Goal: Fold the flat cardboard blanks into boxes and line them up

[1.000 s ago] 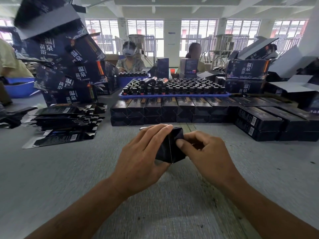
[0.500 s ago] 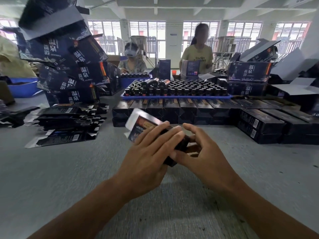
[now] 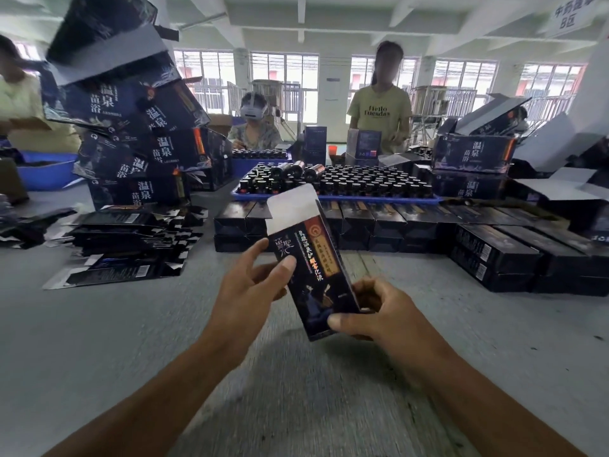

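Note:
I hold a small dark folded box point(image 3: 313, 268) with orange lettering upright above the grey table, its white top flap standing open. My left hand point(image 3: 245, 291) grips its left side, thumb on the front face. At the bottom right corner, my right hand point(image 3: 375, 315) pinches the box. A row of finished dark boxes point(image 3: 329, 225) lies stacked two high behind it. Flat dark blanks point(image 3: 131, 239) are piled at the left.
A blue tray of dark bottles point(image 3: 336, 184) sits behind the box row. More dark boxes point(image 3: 514, 255) are stacked at the right, large printed cartons point(image 3: 131, 140) tower at the left. Two people work across the table, another at the far left. Bare grey table point(image 3: 99, 341) lies around my arms.
The box was held end-on low over the table; I have turned it upright and raised it, so its printed front and open white flap now face me. A person across the table stood up.

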